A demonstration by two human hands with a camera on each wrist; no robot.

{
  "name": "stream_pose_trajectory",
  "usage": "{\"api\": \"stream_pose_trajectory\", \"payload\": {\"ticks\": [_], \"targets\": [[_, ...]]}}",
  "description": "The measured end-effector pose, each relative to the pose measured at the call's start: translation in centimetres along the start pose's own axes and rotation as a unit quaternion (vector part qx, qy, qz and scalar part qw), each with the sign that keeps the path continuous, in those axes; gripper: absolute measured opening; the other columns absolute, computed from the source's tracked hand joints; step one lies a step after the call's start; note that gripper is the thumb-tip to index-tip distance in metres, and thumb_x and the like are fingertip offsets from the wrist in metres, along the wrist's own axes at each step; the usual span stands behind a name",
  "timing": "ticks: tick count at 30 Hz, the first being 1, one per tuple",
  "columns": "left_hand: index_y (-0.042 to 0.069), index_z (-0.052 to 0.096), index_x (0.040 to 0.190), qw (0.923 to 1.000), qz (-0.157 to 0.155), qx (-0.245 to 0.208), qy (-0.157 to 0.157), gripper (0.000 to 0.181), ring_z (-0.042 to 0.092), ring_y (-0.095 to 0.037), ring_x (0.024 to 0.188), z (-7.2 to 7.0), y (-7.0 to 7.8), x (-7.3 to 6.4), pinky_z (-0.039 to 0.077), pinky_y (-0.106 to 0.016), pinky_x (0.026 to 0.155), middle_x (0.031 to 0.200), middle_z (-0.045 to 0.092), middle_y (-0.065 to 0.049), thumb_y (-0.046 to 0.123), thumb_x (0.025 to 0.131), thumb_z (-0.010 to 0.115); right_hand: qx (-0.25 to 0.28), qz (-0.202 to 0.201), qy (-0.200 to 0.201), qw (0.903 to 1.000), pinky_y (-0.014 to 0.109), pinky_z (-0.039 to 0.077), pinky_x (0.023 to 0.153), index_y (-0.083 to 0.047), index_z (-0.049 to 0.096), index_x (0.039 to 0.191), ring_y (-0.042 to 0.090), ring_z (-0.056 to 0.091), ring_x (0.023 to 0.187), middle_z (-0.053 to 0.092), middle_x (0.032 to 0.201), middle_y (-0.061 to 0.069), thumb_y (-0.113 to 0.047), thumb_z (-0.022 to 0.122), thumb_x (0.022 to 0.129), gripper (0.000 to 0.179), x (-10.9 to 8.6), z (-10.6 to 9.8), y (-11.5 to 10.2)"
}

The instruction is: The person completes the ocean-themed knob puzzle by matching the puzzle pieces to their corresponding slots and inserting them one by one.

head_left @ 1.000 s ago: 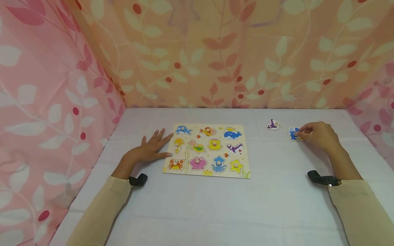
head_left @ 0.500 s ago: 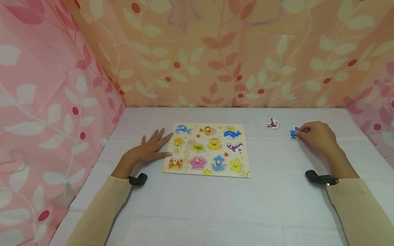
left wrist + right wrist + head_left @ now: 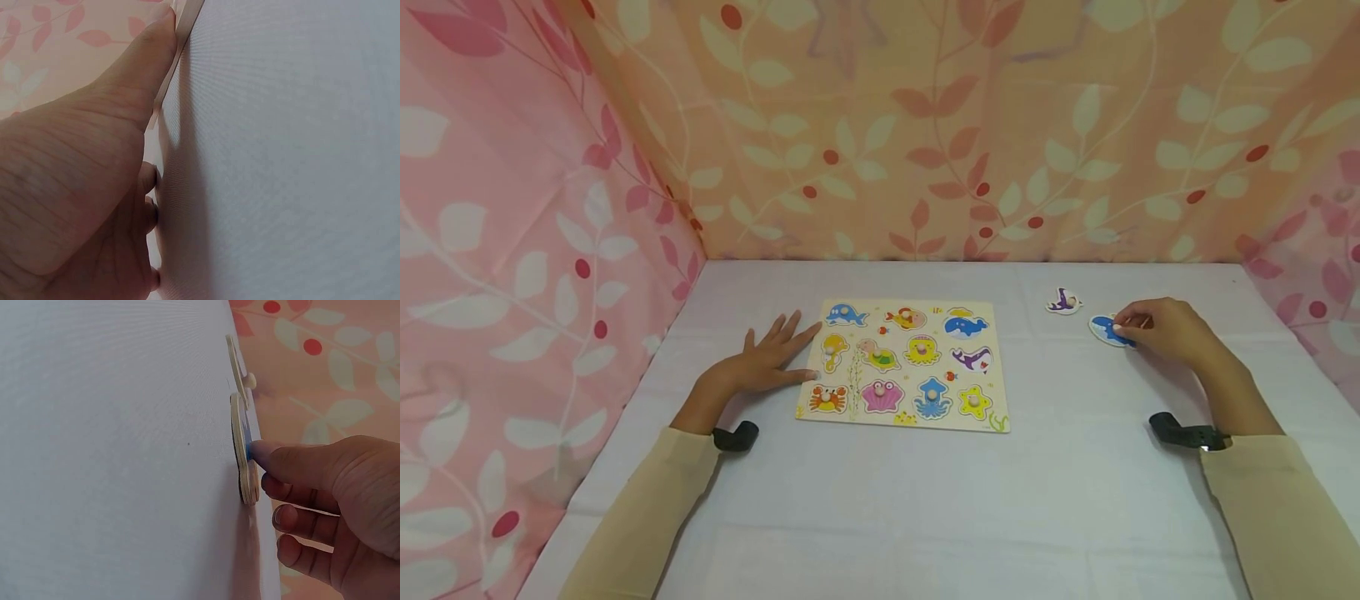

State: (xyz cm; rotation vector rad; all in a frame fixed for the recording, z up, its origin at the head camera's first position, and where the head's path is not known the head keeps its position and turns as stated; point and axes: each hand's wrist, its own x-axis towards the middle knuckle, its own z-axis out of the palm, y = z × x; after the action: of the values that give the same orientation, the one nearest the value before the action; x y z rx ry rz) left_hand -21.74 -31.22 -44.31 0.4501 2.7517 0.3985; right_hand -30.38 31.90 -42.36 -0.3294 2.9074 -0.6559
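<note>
My right hand (image 3: 1172, 333) pinches a blue whale puzzle piece (image 3: 1103, 329) between thumb and fingertips, at the right of the table. In the right wrist view this wooden piece (image 3: 239, 447) is seen edge-on, low over the cloth; whether it touches the cloth I cannot tell. Left of it lies a purple whale puzzle piece (image 3: 1063, 302) with a knob. My left hand (image 3: 765, 360) lies with fingers spread beside the wooden puzzle board (image 3: 1000, 367), its thumb and a fingertip at the board's left edge. In the left wrist view, the thumb (image 3: 140, 69) reaches the board's edge.
Sea-animal pictures cover the board, most with knobs, such as the crab (image 3: 828, 398) and the starfish (image 3: 975, 403). A white cloth (image 3: 925, 517) covers the table. Patterned fabric (image 3: 880, 125) hangs along the back and sides.
The blue whale piece has turned in my right hand, from upright to lying more sideways, and its left end now reaches farther left. My left hand and the board stay put.
</note>
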Motion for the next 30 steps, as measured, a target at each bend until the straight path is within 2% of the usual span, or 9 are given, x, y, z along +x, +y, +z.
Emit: {"api": "stream_pose_trajectory", "payload": {"ticks": [4, 14, 23, 30], "targets": [[0.035, 0.009, 0.164, 1.0, -0.005, -0.002, -0.004, 0.091, -0.014, -0.036, 0.155, -0.04, 0.05, -0.01, -0.011, -0.075, 0.112, 0.17, -0.01, -0.01, 0.066, 0.094, 0.058, 0.0, 0.0, -0.004, 1.0, 0.046, 0.046, 0.078, 0.0, 0.071, 0.116, 0.033, 0.056, 0.091, 0.068, 0.094, 0.013, -0.024, 0.071, 0.097, 0.031, -0.01, 0.02, 0.03], [0.03, 0.012, 0.164, 1.0, 0.002, -0.004, 0.001, 0.091, -0.011, -0.04, 0.154, -0.24, 0.32, -0.16, -0.011, -0.077, 0.11, 0.17, -0.007, -0.015, 0.063, 0.094, 0.06, -0.001, 0.005, -0.005, 1.0, 0.047, 0.046, 0.077, 0.0, 0.071, 0.116, 0.033, 0.056, 0.091, 0.067, 0.094, 0.013, -0.028, 0.072, 0.096, 0.034, 0.15, 0.0, 0.1], [0.032, 0.011, 0.164, 1.0, 0.003, -0.006, 0.001, 0.092, -0.012, -0.039, 0.154, -0.18, 0.26, -0.08, -0.012, -0.076, 0.11, 0.17, -0.008, -0.014, 0.065, 0.093, 0.059, -0.015, 0.016, 0.026, 0.9994, 0.044, 0.042, 0.071, 0.002, 0.073, 0.106, 0.034, 0.057, 0.088, 0.069, 0.09, 0.013, -0.03, 0.076, 0.093, 0.035, -0.09, -0.05, -0.22], [0.034, 0.01, 0.164, 1.0, 0.002, -0.009, -0.001, 0.093, -0.013, -0.037, 0.155, -0.03, -0.04, 0.08, -0.011, -0.076, 0.111, 0.17, -0.009, -0.012, 0.068, 0.092, 0.058, -0.019, 0.018, 0.026, 0.9993, 0.042, 0.04, 0.069, 0.002, 0.074, 0.106, 0.031, 0.053, 0.084, 0.067, 0.086, 0.012, -0.028, 0.075, 0.093, 0.033, -0.16, -0.04, -0.45]]}}
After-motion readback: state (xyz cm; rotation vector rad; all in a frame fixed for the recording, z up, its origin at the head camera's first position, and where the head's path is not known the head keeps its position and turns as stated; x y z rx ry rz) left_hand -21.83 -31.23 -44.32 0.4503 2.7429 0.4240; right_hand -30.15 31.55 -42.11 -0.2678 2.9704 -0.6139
